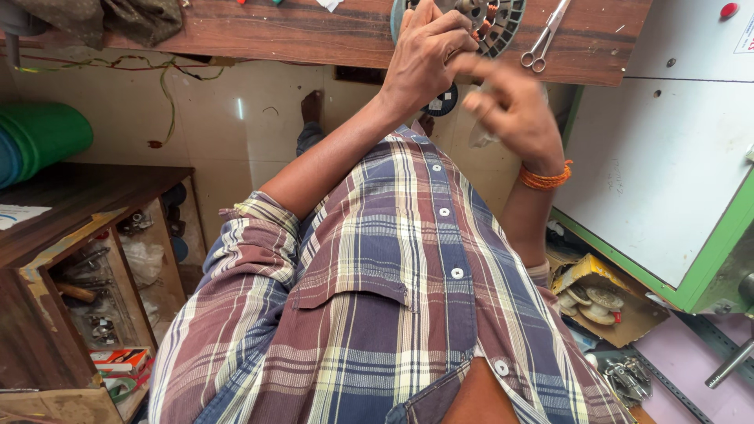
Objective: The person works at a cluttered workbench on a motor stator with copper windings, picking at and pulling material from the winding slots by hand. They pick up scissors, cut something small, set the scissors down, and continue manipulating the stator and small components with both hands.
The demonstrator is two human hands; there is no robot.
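My left hand (428,59), top centre of frame, is clamped on the round wound motor stator (491,20) on the wooden counter (298,35). My right hand (514,110), just right of it and blurred, fingers loosely curled; grip unclear. Scissors (543,35) lie further right.

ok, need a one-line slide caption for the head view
Person in a plaid shirt works both hands, left hand and blurred right hand, at a round wound motor part on a wooden bench beside scissors.
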